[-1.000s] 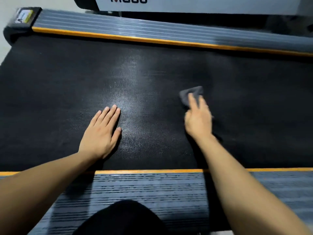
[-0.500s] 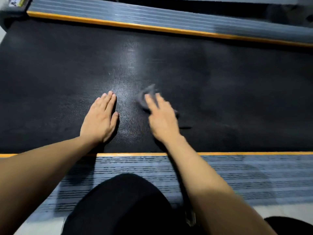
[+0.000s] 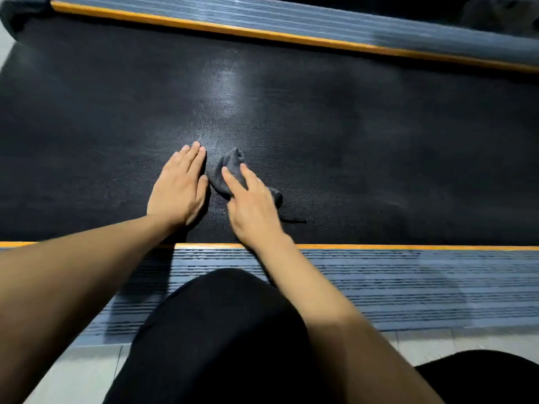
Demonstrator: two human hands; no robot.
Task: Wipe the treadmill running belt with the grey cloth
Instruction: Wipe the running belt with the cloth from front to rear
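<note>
Wiping stroke, judged to be in progress. The right hand point(image 3: 253, 208) presses the grey cloth point(image 3: 226, 170) onto the black belt point(image 3: 350, 141) with straight fingers. The left hand point(image 3: 179, 189) lies flat just beside the cloth, bracing. The next pass likely calls for sliding the cloth across unwiped belt under even pressure.

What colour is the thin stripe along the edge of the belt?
The stripe is orange, beside the black belt; the head view shows it best.

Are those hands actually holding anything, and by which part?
Nothing is truly gripped. The right hand presses straight fingers on the near half of the grey cloth; the left hand lies flat on the running belt.
</note>
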